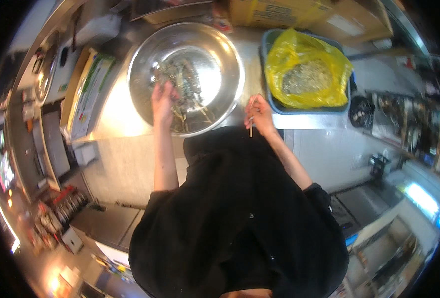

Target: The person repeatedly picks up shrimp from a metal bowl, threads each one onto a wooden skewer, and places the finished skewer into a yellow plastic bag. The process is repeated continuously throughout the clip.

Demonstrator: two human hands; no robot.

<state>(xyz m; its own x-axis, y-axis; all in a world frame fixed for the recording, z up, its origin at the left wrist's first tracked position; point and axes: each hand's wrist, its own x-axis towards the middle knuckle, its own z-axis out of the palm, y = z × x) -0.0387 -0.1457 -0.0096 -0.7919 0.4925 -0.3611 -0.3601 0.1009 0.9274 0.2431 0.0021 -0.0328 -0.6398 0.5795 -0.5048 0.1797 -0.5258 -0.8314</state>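
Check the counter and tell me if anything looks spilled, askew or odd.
Nothing stands out. The skewers lie inside the steel bowl under the left hand; the right hand holds one thin stick. The yellow bag sits within the blue tub, and nothing looks spilled on the counter.

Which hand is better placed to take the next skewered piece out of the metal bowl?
The left hand, probably. It is already inside the metal bowl, on the skewered pieces. The right hand is outside the rim and holds a thin wooden skewer, so it is not free.
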